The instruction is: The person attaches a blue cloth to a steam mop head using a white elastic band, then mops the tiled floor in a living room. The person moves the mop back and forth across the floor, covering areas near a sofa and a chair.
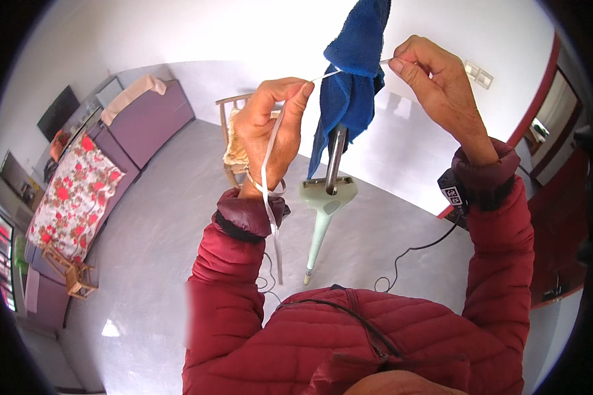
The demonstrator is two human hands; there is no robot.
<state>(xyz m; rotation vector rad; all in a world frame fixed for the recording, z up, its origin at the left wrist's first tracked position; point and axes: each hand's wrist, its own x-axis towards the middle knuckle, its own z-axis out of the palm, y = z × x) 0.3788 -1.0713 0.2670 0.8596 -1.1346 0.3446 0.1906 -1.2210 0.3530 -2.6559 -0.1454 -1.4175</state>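
Observation:
A blue terry cloth (357, 44) is wrapped around the upper part of a metal pole (334, 160), its lower corners hanging loose. A thin white ribbon (273, 143) circles the cloth and gathers it in. My left hand (272, 121) pinches one end between thumb and forefinger, left of the cloth; the tail hangs down past my wrist. On the other side, my right hand (440, 86) pinches the opposite end, and the ribbon runs taut between both hands. Below, the pole enters a pale green plastic stand part (327, 200) with a tapering leg. The cloth's top is cut off.
A wooden chair (223, 128) with a cushion stands behind my left hand. Purple cabinets (150, 123) line the left wall, one under a floral cloth (74, 197). A small wooden chair (76, 274) stands beside them. A black cable (407, 249) hangs by my right sleeve.

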